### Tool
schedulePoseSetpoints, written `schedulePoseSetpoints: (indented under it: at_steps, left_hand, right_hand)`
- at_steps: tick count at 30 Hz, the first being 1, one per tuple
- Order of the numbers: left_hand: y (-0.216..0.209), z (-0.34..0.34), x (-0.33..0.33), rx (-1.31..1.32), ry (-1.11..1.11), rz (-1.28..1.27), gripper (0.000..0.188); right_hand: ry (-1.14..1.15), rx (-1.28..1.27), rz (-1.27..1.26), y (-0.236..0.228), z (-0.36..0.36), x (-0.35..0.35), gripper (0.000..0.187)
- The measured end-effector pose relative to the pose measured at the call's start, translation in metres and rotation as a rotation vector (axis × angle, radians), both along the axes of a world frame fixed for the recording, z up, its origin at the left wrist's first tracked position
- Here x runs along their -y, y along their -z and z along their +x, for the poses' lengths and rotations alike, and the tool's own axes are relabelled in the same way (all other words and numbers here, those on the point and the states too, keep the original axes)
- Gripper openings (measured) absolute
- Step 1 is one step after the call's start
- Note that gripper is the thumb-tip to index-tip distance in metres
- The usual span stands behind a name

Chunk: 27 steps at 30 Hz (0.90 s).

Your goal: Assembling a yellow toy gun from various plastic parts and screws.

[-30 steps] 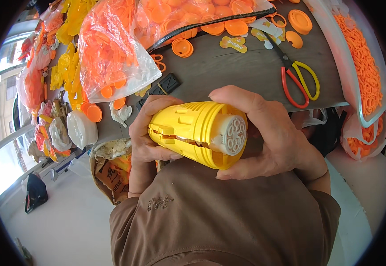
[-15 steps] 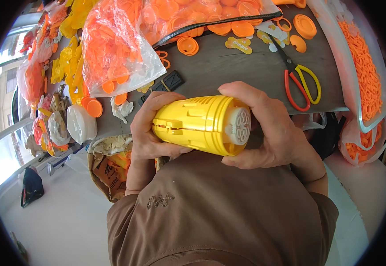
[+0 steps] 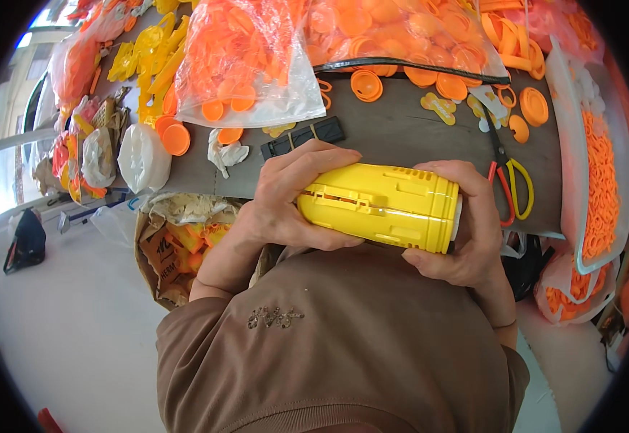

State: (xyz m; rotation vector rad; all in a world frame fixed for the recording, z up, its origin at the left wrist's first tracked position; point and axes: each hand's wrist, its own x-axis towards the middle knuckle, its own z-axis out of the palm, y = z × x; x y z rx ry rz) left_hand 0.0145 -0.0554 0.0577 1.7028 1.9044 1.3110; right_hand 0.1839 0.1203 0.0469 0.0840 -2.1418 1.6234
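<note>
A yellow plastic cylindrical housing (image 3: 383, 206), with a seam and molded slots along its side, lies level between my two hands in front of my chest. My left hand (image 3: 278, 198) is wrapped round its narrower left end, fingers over the top and thumb along the near side. At the wider ribbed end, my right hand (image 3: 477, 224) grips with the fingers above and the thumb below. A sliver of a whitish end piece (image 3: 458, 216) shows by the right palm; most of it is hidden.
Red-and-yellow-handled scissors (image 3: 500, 155) lie on the dark table (image 3: 394, 123) to the right. A black block (image 3: 303, 138) sits beyond my left hand. Clear bags of orange caps (image 3: 246, 65) fill the far side. A tray of small orange parts (image 3: 598, 195) stands right; a carton (image 3: 159, 263) lower left.
The housing has turned so its whitish end with round openings, seen before, now faces my right palm. My right hand has closed over that end. The table view has shifted right and downward.
</note>
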Motion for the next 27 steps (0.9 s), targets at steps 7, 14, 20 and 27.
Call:
schedulePoseSetpoints:
  at_steps: [7,14,20,27]
  left_hand:
    - [0.01,0.009,0.0,0.361,-0.18,0.176,0.086]
    - [0.0,0.005,0.005,0.039,-0.108,0.047,0.076]
    - [0.009,0.008,0.003,0.07,-0.073,0.205,0.071]
    - [0.018,0.011,0.007,0.097,-0.093,0.227,0.075]
  right_hand:
    - [-0.026,-0.081,-0.13,0.005,-0.004,-0.002,0.075]
    - [-0.071,-0.058,-0.271,0.009,0.002,-0.002,0.076]
    - [-0.114,-0.012,-0.305,0.008,0.008,0.0,0.082]
    - [-0.052,0.12,-0.184,-0.005,0.01,0.008,0.087]
